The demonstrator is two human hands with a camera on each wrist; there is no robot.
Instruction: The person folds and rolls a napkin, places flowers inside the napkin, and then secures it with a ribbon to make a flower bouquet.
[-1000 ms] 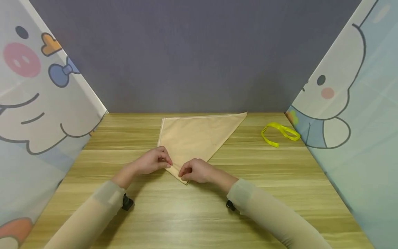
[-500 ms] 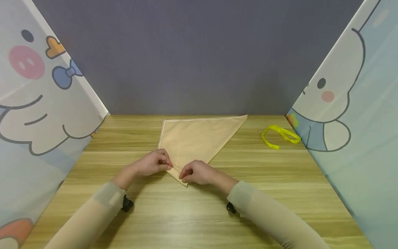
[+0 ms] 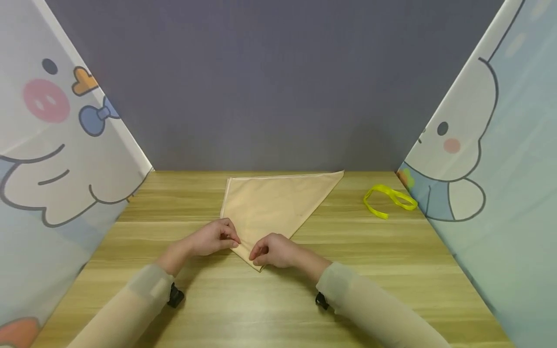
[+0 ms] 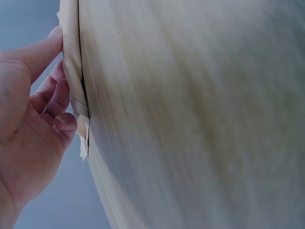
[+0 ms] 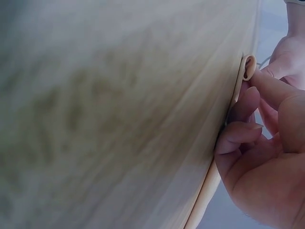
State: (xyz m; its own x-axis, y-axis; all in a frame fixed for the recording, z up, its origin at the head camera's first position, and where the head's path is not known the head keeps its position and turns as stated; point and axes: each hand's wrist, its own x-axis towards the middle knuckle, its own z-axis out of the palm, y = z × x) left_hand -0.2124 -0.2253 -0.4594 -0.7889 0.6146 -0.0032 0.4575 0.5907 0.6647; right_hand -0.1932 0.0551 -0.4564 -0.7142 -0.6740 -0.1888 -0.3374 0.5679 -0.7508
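Note:
A beige cloth (image 3: pixel 274 203) lies on the table, with a long pointed corner toward the back right. Its near edge is turned over into a narrow roll, which the left wrist view shows as a rounded band of cloth (image 4: pixel 71 57). My left hand (image 3: pixel 211 238) pinches the left part of this edge between thumb and fingers. Close beside it, my right hand (image 3: pixel 278 250) pinches the roll near the front corner. In the right wrist view the roll's end (image 5: pixel 249 67) shows a small hollow, at the fingertips of that hand.
A yellow ribbon (image 3: pixel 393 194) lies loosely looped at the right of the wooden table (image 3: pixel 243 309). A dark grey panel (image 3: pixel 274 87) stands along the back edge. Cartoon-printed sheets (image 3: pixel 513 193) flank both sides.
The head view has tilted slightly upward, so the whole scene sits lower in it. Both hands keep almost the same place on the cloth, and the ribbon has not moved.

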